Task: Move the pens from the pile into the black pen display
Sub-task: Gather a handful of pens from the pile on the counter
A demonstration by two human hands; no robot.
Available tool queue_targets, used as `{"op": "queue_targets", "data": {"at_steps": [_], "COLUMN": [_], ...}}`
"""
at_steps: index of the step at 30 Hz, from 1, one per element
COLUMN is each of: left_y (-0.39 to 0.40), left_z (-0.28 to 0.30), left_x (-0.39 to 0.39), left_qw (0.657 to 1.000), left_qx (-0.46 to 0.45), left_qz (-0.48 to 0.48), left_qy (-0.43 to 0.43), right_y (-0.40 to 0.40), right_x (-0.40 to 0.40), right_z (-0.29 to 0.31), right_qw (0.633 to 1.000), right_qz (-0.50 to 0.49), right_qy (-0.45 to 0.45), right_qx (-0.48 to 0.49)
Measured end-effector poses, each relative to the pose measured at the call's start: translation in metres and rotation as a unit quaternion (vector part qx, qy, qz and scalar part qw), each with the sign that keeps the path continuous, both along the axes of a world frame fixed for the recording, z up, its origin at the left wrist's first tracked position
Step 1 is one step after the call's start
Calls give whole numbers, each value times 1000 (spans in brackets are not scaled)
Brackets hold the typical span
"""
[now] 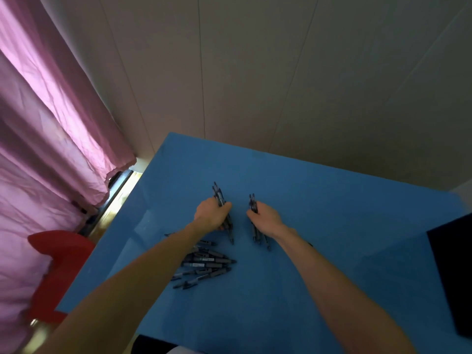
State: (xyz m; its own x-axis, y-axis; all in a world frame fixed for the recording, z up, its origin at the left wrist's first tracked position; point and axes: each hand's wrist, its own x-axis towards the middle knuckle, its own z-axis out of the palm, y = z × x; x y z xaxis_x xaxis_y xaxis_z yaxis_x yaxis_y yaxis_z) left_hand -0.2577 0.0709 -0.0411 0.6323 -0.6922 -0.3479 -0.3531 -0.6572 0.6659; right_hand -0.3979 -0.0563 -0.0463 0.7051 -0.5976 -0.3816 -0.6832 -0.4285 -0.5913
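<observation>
At the far left we record a pink curtain (51, 118) hanging in folds, and below it a red chair (58, 254) standing just beside the left edge of the blue worktop (332, 200). On the worktop, toward its near left part, we note the pile of pens (204, 264): dark grey barrels lying flat and crossed over one another, partly covered by the left forearm that passes over them. Beyond the pile we list the left hand (212, 215), closed around a bundle of pens (222, 208) whose ends stick out past the fingers both toward the wall and back toward the pile. Just beside it, apart by a narrow strip of blue, we enter the right hand (265, 218), likewise closed on a smaller bundle (255, 221), with tips showing above the knuckles and longer ends trailing below the wrist. Both bundles sit low over the worktop near its centre; we cannot tell whether their lower ends touch it. At the far right edge we note a black object (452, 272), cut off by the frame; we cannot tell what it is. Behind everything stands a pale panelled wall (281, 72).
</observation>
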Motion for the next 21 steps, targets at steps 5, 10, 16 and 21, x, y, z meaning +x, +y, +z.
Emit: {"op": "queue_targets", "data": {"at_steps": [5,10,16,21], "left_y": [10,16,20,23], "left_z": [-2,-4,18,29], "left_x": [13,24,22,18], "left_qw": [998,991,965,952], "left_qx": [-26,-56,-93,-87], "left_qz": [34,57,124,135], "left_qy": [43,106,209,262], "right_y": [-2,-7,-9,-1], "right_x": [6,9,10,1], "right_z": [4,4,4,1], "right_qw": [999,999,1000,997], "right_qz": [17,14,6,-47], "right_qy": [30,31,29,-6], "right_qx": [-10,-12,-6,53]}}
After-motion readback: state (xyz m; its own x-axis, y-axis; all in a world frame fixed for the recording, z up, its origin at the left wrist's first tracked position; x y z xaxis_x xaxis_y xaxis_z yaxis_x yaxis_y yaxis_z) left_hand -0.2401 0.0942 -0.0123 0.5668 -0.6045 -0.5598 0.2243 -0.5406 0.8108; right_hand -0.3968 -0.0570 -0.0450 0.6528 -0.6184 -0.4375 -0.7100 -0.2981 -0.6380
